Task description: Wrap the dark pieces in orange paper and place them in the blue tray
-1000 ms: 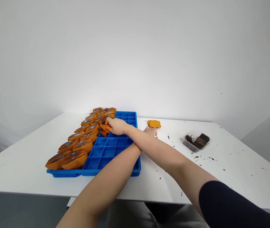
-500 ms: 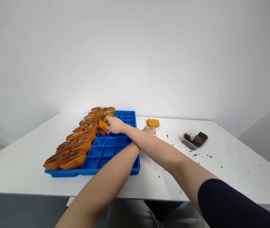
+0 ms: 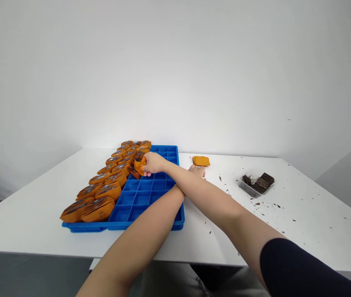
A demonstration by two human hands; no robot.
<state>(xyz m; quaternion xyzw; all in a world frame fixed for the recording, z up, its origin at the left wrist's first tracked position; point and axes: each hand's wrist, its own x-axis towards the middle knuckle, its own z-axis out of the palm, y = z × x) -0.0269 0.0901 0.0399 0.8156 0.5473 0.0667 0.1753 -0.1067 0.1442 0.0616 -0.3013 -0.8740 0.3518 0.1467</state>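
Note:
My forearms cross, the right over the left. My right hand (image 3: 153, 162) is closed on an orange packet (image 3: 139, 167) above the blue compartment tray (image 3: 146, 225), beside the filled cells. Dark, streaked upper edges show on the orange packets (image 3: 100, 209) standing in bunches in the tray's left columns. My left hand (image 3: 197, 170) rests low on the table right of the tray, its fingers curled and partly hidden behind my right forearm. I cannot make out what is in it. Just behind it lies a small stack of orange packets (image 3: 201, 161).
A clear plastic box (image 3: 249, 190) holding dark brown flat pieces (image 3: 261, 183) stands at the right on the white table (image 3: 311, 231). Dark crumbs (image 3: 277, 206) are scattered around it. A pale wall (image 3: 194, 74) rises behind the table.
The packet in my right hand has turned a little at the tray cells. My left hand has hardly moved. The whole view has shifted slightly.

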